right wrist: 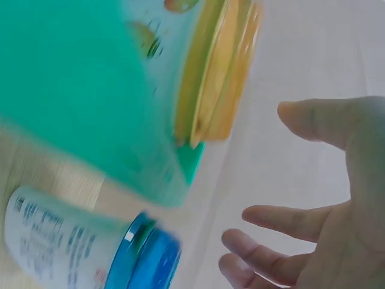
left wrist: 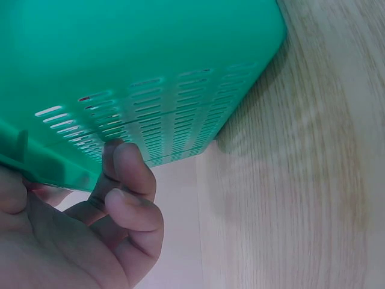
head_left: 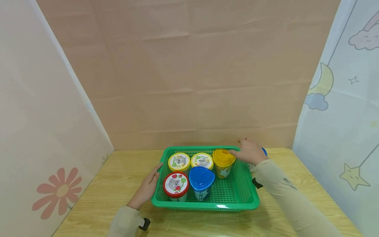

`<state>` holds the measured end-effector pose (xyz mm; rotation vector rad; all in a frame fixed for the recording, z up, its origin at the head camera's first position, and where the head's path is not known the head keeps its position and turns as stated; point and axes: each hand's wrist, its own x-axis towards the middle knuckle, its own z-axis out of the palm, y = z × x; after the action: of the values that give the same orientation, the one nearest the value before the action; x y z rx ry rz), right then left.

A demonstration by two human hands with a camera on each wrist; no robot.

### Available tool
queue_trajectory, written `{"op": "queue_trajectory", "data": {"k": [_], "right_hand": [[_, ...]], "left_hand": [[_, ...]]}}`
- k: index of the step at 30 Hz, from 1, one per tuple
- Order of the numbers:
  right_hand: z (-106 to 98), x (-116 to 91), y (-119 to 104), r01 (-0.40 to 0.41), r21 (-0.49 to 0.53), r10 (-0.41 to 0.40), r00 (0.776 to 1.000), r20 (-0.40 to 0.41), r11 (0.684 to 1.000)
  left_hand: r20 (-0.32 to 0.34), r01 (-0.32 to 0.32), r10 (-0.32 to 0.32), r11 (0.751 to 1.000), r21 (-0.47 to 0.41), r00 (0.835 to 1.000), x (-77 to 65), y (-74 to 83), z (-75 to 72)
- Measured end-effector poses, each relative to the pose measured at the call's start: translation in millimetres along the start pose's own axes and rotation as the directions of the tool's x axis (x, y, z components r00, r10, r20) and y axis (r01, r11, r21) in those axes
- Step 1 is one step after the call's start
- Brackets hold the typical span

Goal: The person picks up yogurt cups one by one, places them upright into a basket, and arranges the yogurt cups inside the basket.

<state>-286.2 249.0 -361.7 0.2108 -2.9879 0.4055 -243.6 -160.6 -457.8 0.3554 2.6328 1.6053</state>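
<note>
A green plastic basket (head_left: pixel 204 206) holds several lidded cups. My left hand (head_left: pixel 147 188) grips its left rim, with curled fingers (left wrist: pixel 135 171) under the rim against the slotted outer wall. My right hand (head_left: pixel 251 152) hovers by the back right corner, thumb and fingers spread around air in the right wrist view. Nearest to it inside the basket is a cup with a yellow lid (head_left: pixel 223 158). Outside the right wall stands a cup with a blue lid (right wrist: pixel 150 259), mostly hidden behind the right hand in the head view.
Inside the basket are also a blue-lidded cup (head_left: pixel 202 179), a red-rimmed cup (head_left: pixel 176 185) and two yellow-rimmed cups (head_left: pixel 179 161) behind them. The basket sits on a wooden table (head_left: pixel 97 194), with a brown backdrop (head_left: pixel 189 82) behind and printed panels on both sides.
</note>
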Motion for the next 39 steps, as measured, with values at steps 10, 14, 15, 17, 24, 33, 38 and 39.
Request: {"op": "queue_trajectory", "data": {"k": [10, 14, 15, 17, 24, 33, 38, 39], "right_hand": [[3, -8, 35, -0.052, -0.006, 0.051, 0.994, -0.098, 0.999], [6, -10, 48, -0.086, -0.003, 0.085, 0.99, -0.117, 0.996], [7, -11, 51, -0.096, -0.002, 0.095, 0.989, -0.118, 0.995], [10, -12, 57, -0.112, 0.0, 0.112, 0.986, -0.122, 0.994], [19, -14, 73, -0.153, 0.013, 0.153, 0.978, -0.142, 0.988], [30, -16, 82, -0.18, 0.02, 0.181, 0.972, -0.148, 0.984], [31, -16, 84, -0.186, 0.022, 0.187, 0.97, -0.154, 0.982], [31, -16, 84, -0.186, 0.021, 0.187, 0.97, -0.156, 0.982]], "left_hand": [[0.001, -0.006, 0.006, 1.0, 0.003, 1.0, -1.9, 2.1, -1.2], [0.0, -0.007, 0.007, 1.0, 0.004, 1.0, -1.1, 1.3, -0.6], [-0.001, -0.006, 0.006, 1.0, 0.002, 1.0, -0.7, 1.3, -0.6], [-0.005, -0.006, 0.006, 1.0, 0.002, 1.0, -0.2, 1.3, -0.6], [-0.006, -0.019, 0.019, 1.0, -0.003, 1.0, 0.7, 0.6, -0.6], [-0.009, 0.011, -0.011, 1.0, -0.004, 1.0, 1.4, -3.2, 0.7], [-0.009, 0.011, -0.011, 1.0, -0.004, 1.0, 1.9, -3.8, 1.2], [-0.01, 0.011, -0.011, 1.0, -0.002, 1.0, 2.0, -3.5, 1.2]]}}
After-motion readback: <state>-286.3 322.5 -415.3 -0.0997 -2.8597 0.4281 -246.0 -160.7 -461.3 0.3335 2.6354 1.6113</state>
